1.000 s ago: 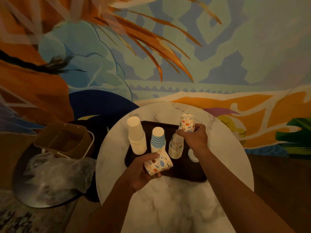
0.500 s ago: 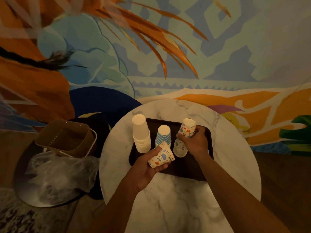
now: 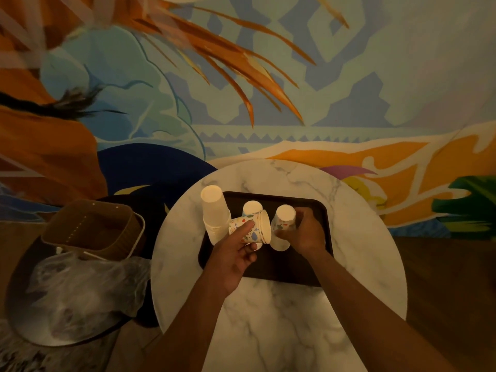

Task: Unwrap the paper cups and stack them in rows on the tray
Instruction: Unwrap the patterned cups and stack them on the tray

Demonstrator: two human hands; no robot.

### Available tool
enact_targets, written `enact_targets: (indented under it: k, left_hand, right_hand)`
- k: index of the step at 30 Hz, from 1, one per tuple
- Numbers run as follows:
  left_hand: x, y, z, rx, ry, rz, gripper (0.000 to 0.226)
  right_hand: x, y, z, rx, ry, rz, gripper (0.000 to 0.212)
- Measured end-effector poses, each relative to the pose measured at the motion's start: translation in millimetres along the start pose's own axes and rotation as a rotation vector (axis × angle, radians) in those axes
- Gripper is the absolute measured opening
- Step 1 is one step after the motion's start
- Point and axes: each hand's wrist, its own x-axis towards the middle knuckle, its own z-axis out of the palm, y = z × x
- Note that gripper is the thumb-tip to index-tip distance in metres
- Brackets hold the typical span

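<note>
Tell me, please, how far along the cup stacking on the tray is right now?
Done: three upside-down stacks stand on the tray: a plain white stack at its left, a middle stack, and a patterned stack that the right hand holds. The plastic wrap lies beside the table. In hand: the left hand grips nested patterned cups lying sideways. Left: setting those on a stack.

Left hand tipped printed cups toward patterned stack.
</note>
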Motion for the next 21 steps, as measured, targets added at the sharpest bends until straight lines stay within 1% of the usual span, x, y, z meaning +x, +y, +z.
enact_targets:
  k: [2, 5, 7, 11, 15, 19, 21]
  left_hand:
    - [3.4, -2.5, 5.7, -0.006, 0.022, 0.012, 0.061]
    - [8.4, -1.1, 15.8, 0.033, 0.066, 0.025, 0.048]
    - [11.8, 3.2, 22.6, 0.063, 0.071, 0.037, 0.046]
    - [22.8, 12.8, 35.3, 0.177, 0.091, 0.088, 0.053]
    - [36.6, 18.0, 46.1, 0.277, 0.085, 0.121, 0.056]
    - [47.8, 18.0, 56.9, 0.491, 0.099, 0.269, 0.057]
    - [54.1, 18.2, 64.1, 0.647, 0.132, 0.356, 0.064]
  right_hand:
    - [-0.7, 2.3, -8.0, -0.002, -0.019, 0.000, 0.093]
    - [-1.4, 6.8, -23.0, 0.062, -0.062, -0.002, 0.103]
    - [-3.2, 11.7, -34.6, 0.080, -0.070, 0.013, 0.102]
    - [-10.7, 21.2, -54.0, 0.061, -0.074, -0.007, 0.092]
    - [-14.5, 25.6, -68.3, 0.092, -0.106, -0.031, 0.090]
    - [-12.8, 29.7, -79.3, 0.060, -0.152, -0.048, 0.087]
    - [-13.7, 33.9, -84.3, 0.047, -0.168, -0.046, 0.087]
